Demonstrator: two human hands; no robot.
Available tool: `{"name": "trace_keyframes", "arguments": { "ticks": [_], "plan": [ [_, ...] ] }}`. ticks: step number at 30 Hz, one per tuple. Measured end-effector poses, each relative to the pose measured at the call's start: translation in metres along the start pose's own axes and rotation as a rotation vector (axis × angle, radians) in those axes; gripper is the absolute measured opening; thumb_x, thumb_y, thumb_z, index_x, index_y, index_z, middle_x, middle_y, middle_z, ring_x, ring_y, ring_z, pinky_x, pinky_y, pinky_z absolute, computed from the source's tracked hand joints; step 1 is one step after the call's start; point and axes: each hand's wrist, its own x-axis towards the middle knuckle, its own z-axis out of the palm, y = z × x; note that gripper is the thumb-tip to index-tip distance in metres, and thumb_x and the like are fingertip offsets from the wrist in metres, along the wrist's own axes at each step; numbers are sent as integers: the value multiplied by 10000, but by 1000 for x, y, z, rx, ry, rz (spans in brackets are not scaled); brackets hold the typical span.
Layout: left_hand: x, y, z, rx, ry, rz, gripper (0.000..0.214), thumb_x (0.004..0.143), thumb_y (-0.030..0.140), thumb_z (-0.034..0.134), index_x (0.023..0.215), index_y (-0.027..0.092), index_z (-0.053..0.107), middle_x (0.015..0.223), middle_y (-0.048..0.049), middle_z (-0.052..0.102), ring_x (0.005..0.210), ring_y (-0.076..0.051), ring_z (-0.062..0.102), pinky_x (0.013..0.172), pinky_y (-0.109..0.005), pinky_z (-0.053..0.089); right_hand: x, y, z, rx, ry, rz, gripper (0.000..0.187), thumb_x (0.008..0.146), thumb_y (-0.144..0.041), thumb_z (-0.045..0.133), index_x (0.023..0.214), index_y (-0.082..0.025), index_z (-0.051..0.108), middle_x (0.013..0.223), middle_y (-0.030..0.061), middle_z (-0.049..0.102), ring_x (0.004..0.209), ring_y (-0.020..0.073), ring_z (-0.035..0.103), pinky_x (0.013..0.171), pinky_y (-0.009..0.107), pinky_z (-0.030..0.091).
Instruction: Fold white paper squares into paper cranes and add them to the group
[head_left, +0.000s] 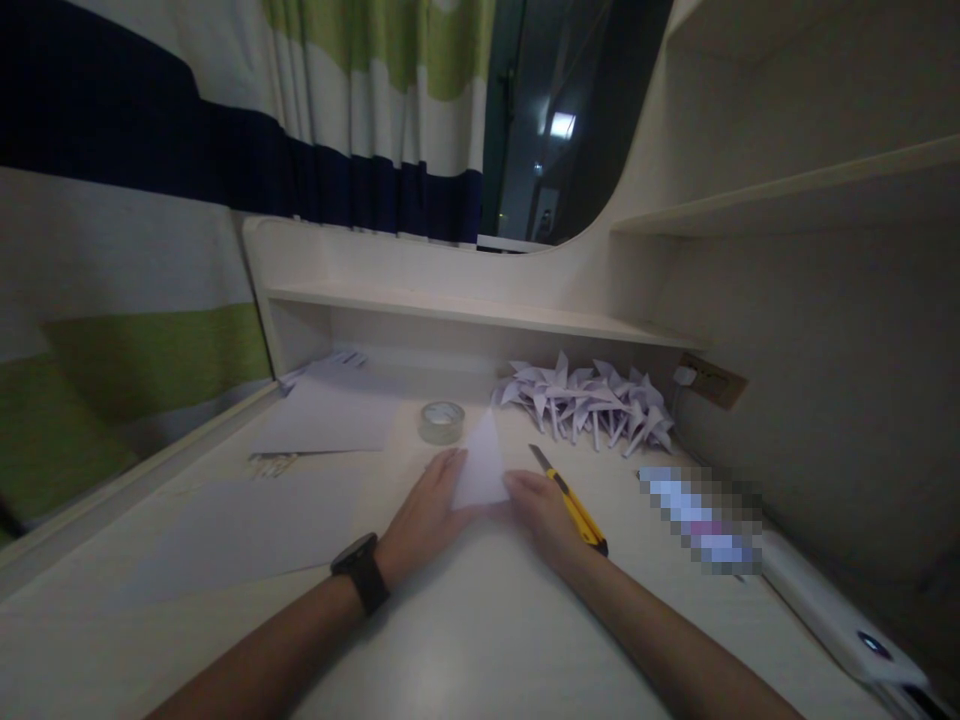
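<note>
A folded white paper triangle [482, 462] lies on the pale desk [465, 620] with its tip pointing away from me. My left hand [426, 515], a black watch on its wrist, lies flat with its fingers stretched onto the paper's left edge. My right hand [541, 508] presses its fingers flat on the paper's lower right corner. Neither hand grips anything. A yellow utility knife [571, 503] lies just right of my right hand.
A roll of clear tape [442, 421] sits beyond the paper. Several folded paper cranes [589, 400] are piled at the back right under a shelf. White sheets [330, 415] lie to the left. A white device [840, 615] and a wall socket [712, 380] are at the right.
</note>
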Motion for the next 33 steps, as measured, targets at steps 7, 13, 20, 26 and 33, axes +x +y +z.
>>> {"name": "trace_keyframes", "arguments": {
  "ticks": [7, 13, 20, 26, 33],
  "plan": [
    [1, 4, -2, 1, 12, -3, 684, 849, 466, 598, 1403, 171, 325, 1369, -177, 420, 1277, -300, 417, 1054, -488, 369, 2, 3, -2, -15, 26, -6, 322, 632, -407, 811, 816, -161, 718, 633, 11, 676, 552, 169, 653, 544, 267, 528],
    [2, 4, -4, 0, 21, -1, 695, 841, 459, 612, 1403, 160, 333, 1369, -185, 423, 1274, -303, 418, 1049, -485, 376, -1, -3, -1, 5, -29, 35, 398, 599, -401, 829, 888, -152, 718, 739, 54, 721, 643, 193, 683, 652, 298, 534],
    [3, 6, -5, -5, 43, -14, 704, 835, 476, 616, 1399, 162, 335, 1368, -189, 421, 1263, -303, 430, 1043, -487, 382, -4, -8, 3, -55, -38, 51, 397, 596, -454, 823, 790, -128, 708, 693, 70, 720, 613, 173, 674, 612, 262, 517],
    [3, 5, -4, -22, 26, -22, 679, 871, 469, 566, 1421, 179, 290, 1390, -184, 391, 1293, -305, 393, 1063, -510, 352, 0, -5, 2, -80, -8, 26, 410, 566, -485, 832, 709, -127, 692, 608, 60, 700, 555, 172, 657, 593, 275, 515],
    [3, 0, -2, -23, 22, -34, 577, 928, 441, 474, 1411, 173, 307, 1387, -178, 402, 1296, -292, 390, 1073, -508, 335, 1, -3, -1, -85, -50, -1, 448, 616, -520, 802, 792, -118, 711, 704, 93, 729, 609, 182, 681, 599, 268, 518]
  ]
}}
